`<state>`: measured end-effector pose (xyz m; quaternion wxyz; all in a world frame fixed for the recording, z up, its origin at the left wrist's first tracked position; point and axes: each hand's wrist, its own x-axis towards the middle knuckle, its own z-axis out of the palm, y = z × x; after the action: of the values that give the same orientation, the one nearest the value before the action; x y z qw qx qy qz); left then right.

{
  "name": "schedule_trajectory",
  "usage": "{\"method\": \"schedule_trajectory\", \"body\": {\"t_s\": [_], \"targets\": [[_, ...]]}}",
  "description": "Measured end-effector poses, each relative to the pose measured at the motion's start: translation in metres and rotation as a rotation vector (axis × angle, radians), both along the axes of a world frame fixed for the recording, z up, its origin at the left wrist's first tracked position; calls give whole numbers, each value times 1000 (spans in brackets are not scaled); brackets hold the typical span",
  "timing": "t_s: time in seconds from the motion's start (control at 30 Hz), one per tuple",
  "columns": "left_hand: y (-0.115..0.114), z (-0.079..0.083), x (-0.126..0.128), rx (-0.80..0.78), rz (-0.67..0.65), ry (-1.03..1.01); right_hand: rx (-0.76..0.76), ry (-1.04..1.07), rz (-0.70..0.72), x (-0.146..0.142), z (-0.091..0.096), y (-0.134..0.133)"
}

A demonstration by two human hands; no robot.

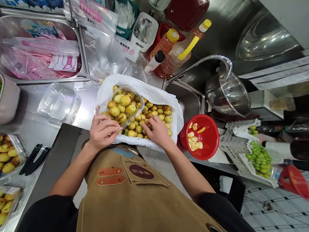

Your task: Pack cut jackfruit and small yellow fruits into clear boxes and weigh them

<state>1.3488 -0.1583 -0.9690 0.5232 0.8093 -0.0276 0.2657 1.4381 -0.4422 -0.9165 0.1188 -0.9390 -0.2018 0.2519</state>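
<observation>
A clear plastic container (139, 95) filled with small yellow fruits (126, 100), some blotched brown, is tilted over a white plastic bag (174, 107). My left hand (103, 130) is closed on the near left edge of this container. Many more of the yellow fruits (167, 119) lie loose in the bag. My right hand (155, 129) reaches in among them at the near side, with its fingers bent downward. Its fingertips are partly hidden, so whatever they grip does not show.
Left on the counter are an empty clear container (57, 101), black-handled scissors (36, 157), filled fruit boxes (2, 154) and a tub of green fruit (9, 97). On the right stand a red basket (215, 138) with peel pieces, a faucet (226, 62) and bottles (182, 51).
</observation>
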Motion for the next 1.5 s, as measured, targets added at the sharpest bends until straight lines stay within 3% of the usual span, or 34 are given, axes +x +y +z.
{"method": "schedule_trajectory", "body": {"t_s": [0.17,0.3,0.37,0.47,0.53,0.6,0.7,0.77,0.93,1.03,1.1,1.2,1.27,1.4,1.5], "targets": [[-3,12,4,-17,-89,-23,248,-301,-294,9,52,41],[-10,16,4,-35,-274,-6,384,-361,-260,9,90,83],[-16,19,2,-42,-333,-16,420,-398,-271,0,98,86],[-31,30,-3,-53,-337,-78,454,-556,-564,-32,105,61],[-45,40,-8,-77,-346,-128,461,-557,-842,-66,111,36],[-62,52,-15,-91,-373,-171,488,-365,-1061,-106,121,17],[-95,69,-31,-96,-456,-252,574,78,-1202,-173,141,8],[-122,80,-45,-118,-567,-329,638,170,-1262,-215,154,10],[-200,108,-97,-293,-985,-542,646,-221,-1593,-316,168,1],[-242,126,-146,-273,-1219,-626,610,-470,-1827,-384,162,-17],[-256,135,-184,-235,-1303,-608,623,-623,-2046,-429,157,-31],[-251,136,-231,-220,-1370,-456,658,-841,-2317,-493,154,-59],[-234,129,-246,-194,-1460,-316,648,-966,-2429,-532,157,-84],[-195,107,-246,-114,-1647,-178,651,-1200,-2616,-596,170,-142],[-172,94,-241,-71,-1680,-43,705,-1295,-2715,-632,179,-176]]}}
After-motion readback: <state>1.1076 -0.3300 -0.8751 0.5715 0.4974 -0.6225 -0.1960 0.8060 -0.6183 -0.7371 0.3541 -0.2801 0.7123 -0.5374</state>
